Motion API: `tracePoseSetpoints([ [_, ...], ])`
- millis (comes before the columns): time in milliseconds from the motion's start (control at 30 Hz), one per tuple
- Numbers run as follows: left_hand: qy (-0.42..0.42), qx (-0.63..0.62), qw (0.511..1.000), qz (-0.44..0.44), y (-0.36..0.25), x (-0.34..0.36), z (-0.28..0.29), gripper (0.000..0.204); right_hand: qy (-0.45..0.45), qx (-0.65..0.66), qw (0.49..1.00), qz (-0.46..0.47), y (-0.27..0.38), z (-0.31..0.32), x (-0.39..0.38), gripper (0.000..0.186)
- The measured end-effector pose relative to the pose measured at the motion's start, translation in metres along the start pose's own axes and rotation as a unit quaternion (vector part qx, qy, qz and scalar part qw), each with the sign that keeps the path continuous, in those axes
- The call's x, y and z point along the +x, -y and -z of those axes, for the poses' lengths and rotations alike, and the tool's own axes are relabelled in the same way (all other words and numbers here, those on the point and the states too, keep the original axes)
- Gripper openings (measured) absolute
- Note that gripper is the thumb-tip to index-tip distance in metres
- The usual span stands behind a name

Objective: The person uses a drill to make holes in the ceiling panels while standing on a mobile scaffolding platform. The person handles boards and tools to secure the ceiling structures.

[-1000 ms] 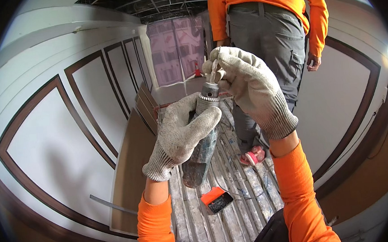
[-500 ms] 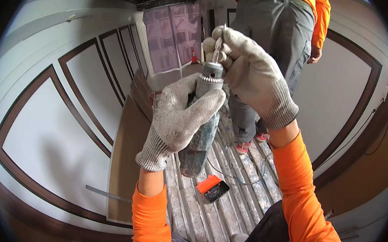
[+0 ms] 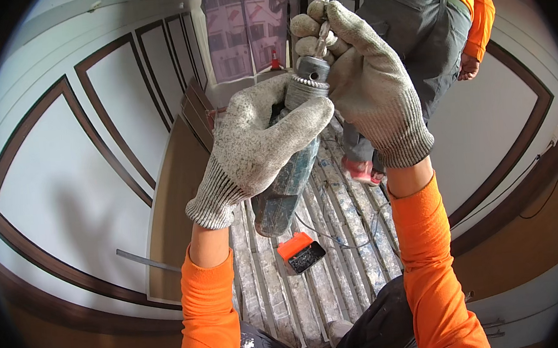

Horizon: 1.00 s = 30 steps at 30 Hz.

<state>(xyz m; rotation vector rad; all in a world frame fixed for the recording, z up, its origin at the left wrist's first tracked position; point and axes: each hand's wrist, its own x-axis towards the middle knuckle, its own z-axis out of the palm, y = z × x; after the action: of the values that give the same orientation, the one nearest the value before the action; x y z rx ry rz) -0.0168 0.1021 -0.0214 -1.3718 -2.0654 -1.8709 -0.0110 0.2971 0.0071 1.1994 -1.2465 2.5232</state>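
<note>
A worn dark teal drill [image 3: 280, 193] is upright in front of me, its metal chuck [image 3: 311, 72] at the top with a slim pale bit [image 3: 323, 36] sticking up from it. My left hand [image 3: 254, 140], in a speckled knit glove, is closed round the drill just below the chuck. My right hand [image 3: 373, 86], gloved alike, pinches the bit between thumb and fingers, its palm beside the chuck.
An open orange-and-black box [image 3: 303, 256] lies on a paint-stained slatted platform [image 3: 264, 285], near a cable. A co-worker [image 3: 414, 29] stands close ahead on the right. Boards [image 3: 171, 207] lean at left; panelled walls flank both sides; a red cone [image 3: 274, 61] stands far ahead.
Both my hands and the drill have risen in the view, slightly rightward. The co-worker has shifted up and right, one foot moving back. The orange box sits higher in the picture.
</note>
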Motion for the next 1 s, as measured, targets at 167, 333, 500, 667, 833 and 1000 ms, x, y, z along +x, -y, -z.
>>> tracePoseSetpoints([
  [167,-0.022,0.045,0.999,-0.002,0.006,-0.001,0.000,0.042,-0.049,-0.048,0.998,0.017,-0.008,-0.005,-0.003,0.038],
  [333,-0.023,0.028,0.999,0.017,0.006,-0.002,-0.001,0.043,-0.050,-0.057,0.997,0.023,-0.008,-0.003,-0.004,0.037],
  [500,-0.018,0.025,0.999,0.016,-0.001,-0.003,0.000,0.032,-0.020,-0.010,1.000,0.020,-0.012,0.004,-0.002,0.034],
  [667,-0.026,0.007,0.999,-0.034,0.017,-0.002,0.002,0.036,-0.009,-0.246,0.966,0.079,-0.002,0.006,0.003,0.040],
  [833,-0.034,-0.013,0.997,-0.072,0.026,-0.002,0.002,0.033,-0.155,-0.165,0.974,0.004,-0.004,-0.031,-0.004,0.019],
  [1000,-0.067,0.101,0.974,-0.189,0.049,0.005,0.023,0.042,-0.163,-0.224,0.959,-0.066,-0.023,0.000,-0.002,0.017],
])
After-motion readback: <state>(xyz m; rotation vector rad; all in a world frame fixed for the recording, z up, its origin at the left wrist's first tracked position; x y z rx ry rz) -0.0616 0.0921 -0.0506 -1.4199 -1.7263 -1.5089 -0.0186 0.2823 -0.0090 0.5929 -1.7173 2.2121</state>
